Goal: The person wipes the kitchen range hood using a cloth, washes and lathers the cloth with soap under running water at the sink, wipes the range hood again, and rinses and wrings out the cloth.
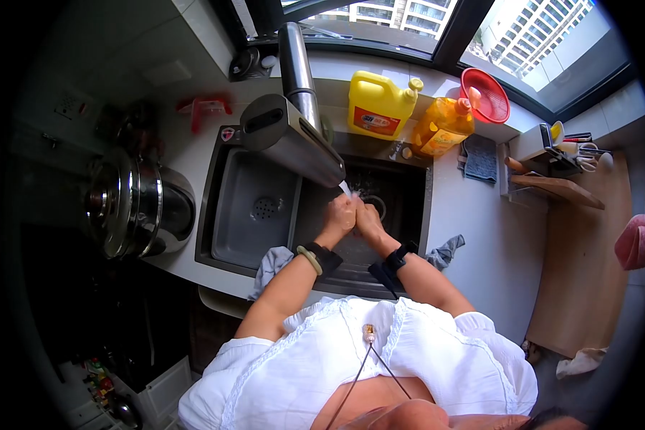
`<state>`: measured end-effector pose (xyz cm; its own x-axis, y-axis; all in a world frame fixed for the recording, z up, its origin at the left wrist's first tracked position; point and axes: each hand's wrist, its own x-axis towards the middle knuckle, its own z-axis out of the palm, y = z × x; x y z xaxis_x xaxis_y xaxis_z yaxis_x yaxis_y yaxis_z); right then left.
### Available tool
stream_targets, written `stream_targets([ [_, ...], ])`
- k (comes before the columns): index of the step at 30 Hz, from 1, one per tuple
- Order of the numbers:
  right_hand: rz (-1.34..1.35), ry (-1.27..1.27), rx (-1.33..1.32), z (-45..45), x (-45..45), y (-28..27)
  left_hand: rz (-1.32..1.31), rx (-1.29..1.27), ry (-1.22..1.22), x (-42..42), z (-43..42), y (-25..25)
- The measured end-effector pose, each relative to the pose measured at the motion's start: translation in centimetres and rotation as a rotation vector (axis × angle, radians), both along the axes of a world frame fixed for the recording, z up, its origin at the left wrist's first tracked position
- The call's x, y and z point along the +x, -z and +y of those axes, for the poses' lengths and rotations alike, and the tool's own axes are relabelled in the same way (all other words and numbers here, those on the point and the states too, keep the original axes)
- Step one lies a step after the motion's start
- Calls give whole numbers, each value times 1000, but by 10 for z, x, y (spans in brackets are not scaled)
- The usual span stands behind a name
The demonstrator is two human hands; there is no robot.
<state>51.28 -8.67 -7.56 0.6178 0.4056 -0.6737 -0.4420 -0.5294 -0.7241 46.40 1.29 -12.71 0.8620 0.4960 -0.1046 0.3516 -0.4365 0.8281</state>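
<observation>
My left hand (pixel 340 216) and my right hand (pixel 368 218) meet beneath the running water (pixel 345 188), over the right basin. Both have their fingers curled in close together; whatever lies between them, if anything, is hidden. The water comes from the spout of a thick grey faucet (pixel 294 140), just above my knuckles. Below the hands, a round drain (pixel 375 208) partly shows in the dark right basin (pixel 410 208). A pale bangle and a dark band circle my left wrist, and a dark watch or band my right.
Left is the shallow basin (pixel 254 233), with a large lidded steel pot (pixel 140 208) beyond. Behind the sink stand a yellow jug (pixel 381 100), an orange bottle (pixel 443 129) and a red basket (pixel 489 97). Cloths (pixel 271 271) lie at the edge; a knife rack (pixel 534 154) stands right.
</observation>
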Motion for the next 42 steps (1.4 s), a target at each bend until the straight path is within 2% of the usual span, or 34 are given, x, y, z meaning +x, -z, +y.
stream_targets([
  [3,-397,-230,-37,-4,21,15,-7,-357,-128,1,14,-10],
  [4,-230,-117,98,-8,22,19,-32,-477,-183,0,20,-16],
  [5,-61,-8,232,-11,20,7,-55,-465,-138,-3,29,-9],
  [6,112,100,362,-15,19,-4,-79,-614,-137,-5,32,-15],
  [7,115,-72,406,-23,21,-14,-102,-765,-135,-7,34,-21],
  [8,45,-76,407,-27,22,-8,-126,-916,-131,-9,36,-25],
  [10,-97,-80,410,-30,24,12,-96,-743,23,-15,41,-19],
  [12,-40,36,501,-34,33,17,-113,-504,205,-27,35,-40],
  [13,-9,93,547,-35,36,20,-25,-446,222,-31,39,-16],
  [16,205,303,712,-28,33,-11,321,-191,335,-44,45,-18],
  [17,245,315,768,-29,35,-17,312,-371,197,-48,43,-13],
  [19,343,367,831,-28,35,-25,143,-686,25,-49,47,4],
  [21,466,419,866,-29,32,-23,-23,-1061,-113,-47,47,-1],
  [23,604,461,880,-28,29,-15,-183,-1290,-110,-41,48,-11],
  [25,644,388,930,-29,27,-7,-326,-1450,-38,-39,47,-20],
  [27,665,345,961,-28,25,-14,-213,-1529,-59,-32,47,-38],
  [28,644,261,963,-29,25,-18,-153,-1568,-72,-30,46,-43],
  [29,622,175,965,-29,26,-21,-112,-1381,-58,-26,41,-36],
  [32,561,22,891,-28,32,-24,82,-1236,209,-24,37,-26],
  [35,474,-31,744,-31,39,-38,-45,-1229,23,-22,40,-37],
  [38,197,-100,527,-39,42,-40,-207,-1233,-123,-19,47,-48],
  [39,-43,-279,437,-43,45,-22,-219,-1207,-140,-17,49,-49],
  [40,-143,-423,325,-44,44,-3,-230,-1181,-157,-17,50,-50],
  [42,-343,-699,90,-39,37,-6,-251,-1153,-151,-14,43,-61],
])
